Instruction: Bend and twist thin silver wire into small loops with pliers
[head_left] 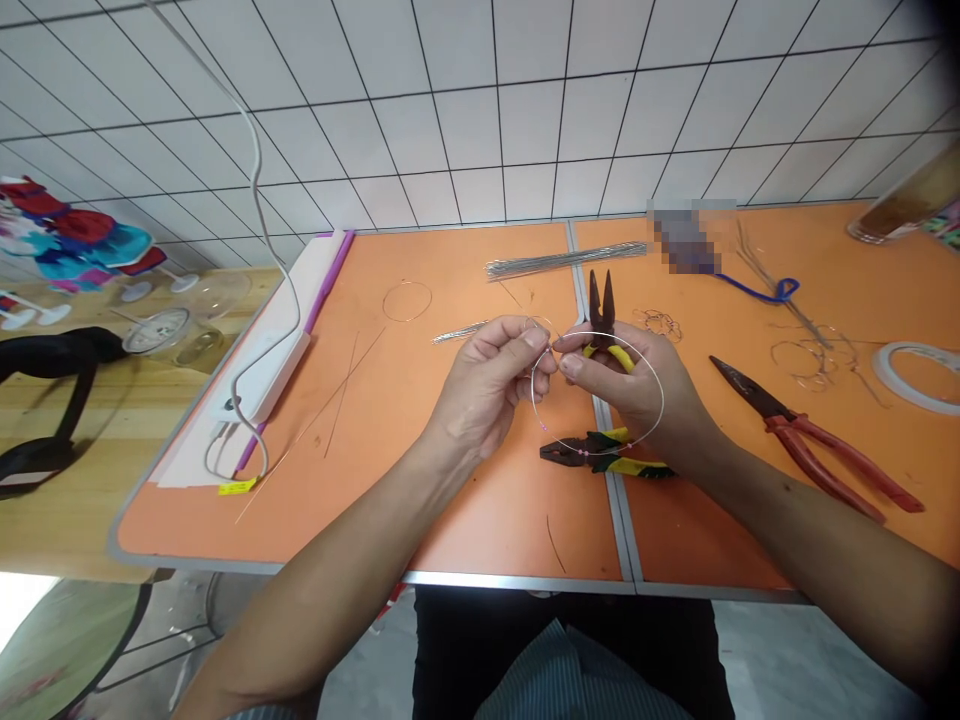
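Note:
A thin, pale wire ring (pixel 663 385) stands upright between my hands above the table. My left hand (pixel 491 375) is closed, its thumb and fingers pinching the ring's upper left, where the wire ends meet. Next to that spot are the thumb and forefinger of my right hand (pixel 637 375); whether they touch the wire I cannot tell. Needle-nose pliers (pixel 602 310) with yellow-and-black handles sit in the right hand, jaws pointing away from me, handles partly hidden. Below the ring, combination pliers (pixel 574 452) with yellow-and-black handles lie on the table.
Red-handled long-nose pliers (pixel 795 425) and a white tape roll (pixel 919 378) lie right. A bundle of straight wires (pixel 566 260) is at the back. Wire coils (pixel 814 360) lie near a blue cord (pixel 757 290). A white power strip (pixel 262 375) stands left, cable rising.

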